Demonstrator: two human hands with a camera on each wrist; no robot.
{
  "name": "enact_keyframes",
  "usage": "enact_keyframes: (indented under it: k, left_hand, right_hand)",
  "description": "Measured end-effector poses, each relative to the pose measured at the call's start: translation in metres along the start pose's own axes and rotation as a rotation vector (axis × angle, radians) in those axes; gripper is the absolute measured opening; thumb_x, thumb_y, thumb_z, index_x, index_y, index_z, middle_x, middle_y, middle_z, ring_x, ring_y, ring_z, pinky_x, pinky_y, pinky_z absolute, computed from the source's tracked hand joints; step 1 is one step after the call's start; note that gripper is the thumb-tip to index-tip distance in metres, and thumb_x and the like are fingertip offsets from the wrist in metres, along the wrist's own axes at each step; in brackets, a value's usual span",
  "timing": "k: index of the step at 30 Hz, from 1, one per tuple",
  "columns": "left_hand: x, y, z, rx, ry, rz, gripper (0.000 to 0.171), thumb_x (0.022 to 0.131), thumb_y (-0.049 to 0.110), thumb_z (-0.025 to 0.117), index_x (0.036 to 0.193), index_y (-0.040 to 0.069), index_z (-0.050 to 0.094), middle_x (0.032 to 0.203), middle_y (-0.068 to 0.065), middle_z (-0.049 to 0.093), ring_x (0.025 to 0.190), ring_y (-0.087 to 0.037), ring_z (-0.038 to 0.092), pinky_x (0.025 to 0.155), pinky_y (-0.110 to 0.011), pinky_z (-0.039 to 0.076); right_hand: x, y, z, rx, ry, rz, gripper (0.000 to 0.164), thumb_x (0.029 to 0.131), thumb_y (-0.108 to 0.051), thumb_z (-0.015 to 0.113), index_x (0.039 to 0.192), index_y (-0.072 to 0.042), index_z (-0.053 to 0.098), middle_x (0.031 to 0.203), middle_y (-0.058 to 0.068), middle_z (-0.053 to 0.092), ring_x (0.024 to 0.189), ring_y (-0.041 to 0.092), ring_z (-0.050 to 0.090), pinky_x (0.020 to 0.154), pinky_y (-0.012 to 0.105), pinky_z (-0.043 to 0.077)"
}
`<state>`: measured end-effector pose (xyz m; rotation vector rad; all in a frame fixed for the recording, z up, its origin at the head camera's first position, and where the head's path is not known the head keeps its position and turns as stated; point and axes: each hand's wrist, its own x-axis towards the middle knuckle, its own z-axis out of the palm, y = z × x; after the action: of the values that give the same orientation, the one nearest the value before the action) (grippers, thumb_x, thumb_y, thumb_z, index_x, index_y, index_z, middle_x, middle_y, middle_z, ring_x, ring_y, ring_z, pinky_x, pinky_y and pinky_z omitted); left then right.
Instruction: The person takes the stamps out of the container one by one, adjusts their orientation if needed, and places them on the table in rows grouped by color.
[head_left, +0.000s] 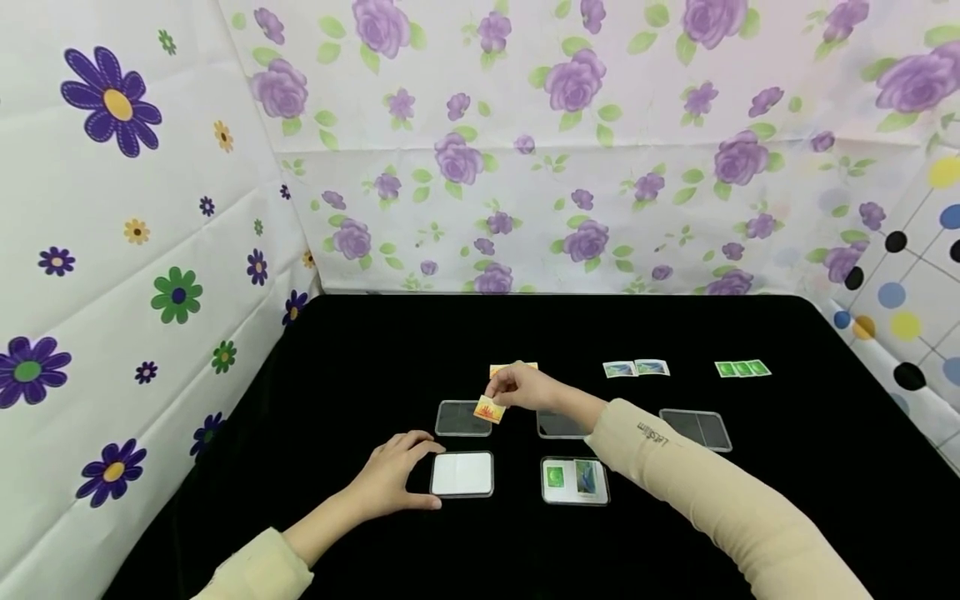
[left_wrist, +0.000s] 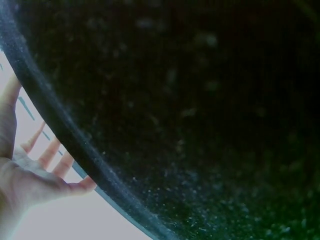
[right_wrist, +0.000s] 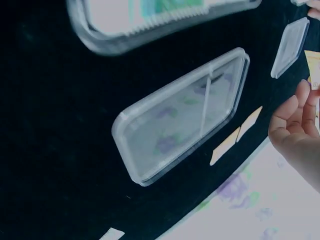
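We hold our left hand (head_left: pixel 393 475) spread at the left edge of the white-lined rectangular plastic case (head_left: pixel 462 474), perhaps to steady it. Beyond this case, our right hand (head_left: pixel 528 388) pinches a yellow-and-red paper card (head_left: pixel 489 410) near its edge, probably leaving the picture uncovered. Farther beyond, rightward, three green paper cards (head_left: pixel 742 368) lie together, seemingly matched by colour.
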<state>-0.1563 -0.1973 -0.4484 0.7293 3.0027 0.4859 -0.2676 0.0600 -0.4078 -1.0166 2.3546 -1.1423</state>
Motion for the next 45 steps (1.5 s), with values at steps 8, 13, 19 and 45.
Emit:
enact_keyframes:
  k: [8,13,19,45]
  left_hand:
    - [-0.002,-0.001,0.0,-0.017,-0.006,-0.012,0.069,0.065,0.045,0.082,0.124,0.018,0.057,0.131,-0.011,0.052,0.121,-0.038,0.048,0.092,-0.065,0.04]
    - [-0.001,0.0,0.0,-0.016,-0.013,-0.013,0.068,0.066,0.044,0.082,0.124,0.018,0.056,0.131,-0.011,0.052,0.121,-0.038,0.049,0.092,-0.064,0.04]
    - [0.0,0.001,-0.002,-0.018,-0.023,-0.013,0.069,0.067,0.044,0.081,0.125,0.017,0.056,0.132,-0.011,0.052,0.121,-0.037,0.048,0.093,-0.065,0.039]
    - [0.0,0.0,-0.001,-0.007,-0.026,-0.008,0.068,0.067,0.044,0.082,0.124,0.018,0.057,0.131,-0.01,0.053,0.119,-0.036,0.049,0.093,-0.065,0.038]
  right_hand:
    - [0.027,-0.003,-0.007,-0.069,-0.078,-0.038,0.012,0.091,0.0,0.056,0.099,0.004,0.064,0.09,0.016,0.066,0.077,0.013,0.061,0.073,0.032,0.054]
    - [0.041,-0.001,-0.011,-0.095,-0.073,-0.01,0.012,0.091,-0.001,0.056,0.099,0.002,0.065,0.091,0.014,0.067,0.079,0.014,0.062,0.075,0.03,0.054]
    - [0.052,0.004,-0.025,-0.158,-0.036,0.009,0.01,0.09,0.0,0.057,0.096,0.0,0.066,0.089,0.012,0.066,0.075,0.013,0.058,0.07,0.025,0.05]
    - [0.092,0.023,-0.017,-0.296,-0.011,0.177,0.009,0.09,0.0,0.057,0.093,-0.002,0.066,0.081,0.008,0.061,0.067,0.015,0.049,0.067,0.027,0.043]
